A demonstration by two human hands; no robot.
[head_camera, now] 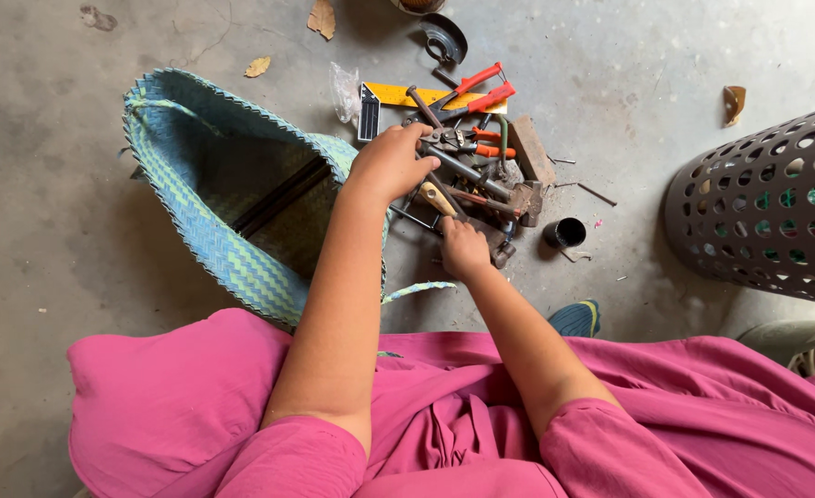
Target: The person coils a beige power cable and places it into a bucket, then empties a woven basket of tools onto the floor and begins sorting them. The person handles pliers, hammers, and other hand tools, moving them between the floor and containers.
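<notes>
Hand tools (467, 171) lie in a tangled pile on the bare concrete floor (48, 231), just right of the woven blue-green bag (214, 198), which lies open on its side with dark bars inside.

Handling, as a judgement: steel, so heavy for size, rigid, not fragile. Bare shafts likely slick or greasy; sleeved handles grip better. The pile is interlocked, so lifting one piece will probably drag its neighbours. Take long tools mid-shaft or by the handle, clear of jaws and edges.

Left hand (391, 164): at the pile's upper-left edge, fingers curled over a dark steel bar (463, 171) where it runs into the heap. It looks like a closed wrap, though the fingertips are hidden under the knuckles.

Right hand (463, 247): at the pile's near edge, fingers bent down into the tools. Can't tell what it holds, or whether it's only touching.

Further right: red-handled pliers (481, 92) across a yellow level (398, 94), a hammer (518, 198), a small black cup (566, 232), then a grey perforated basket (767, 207) on its side, well apart.
</notes>
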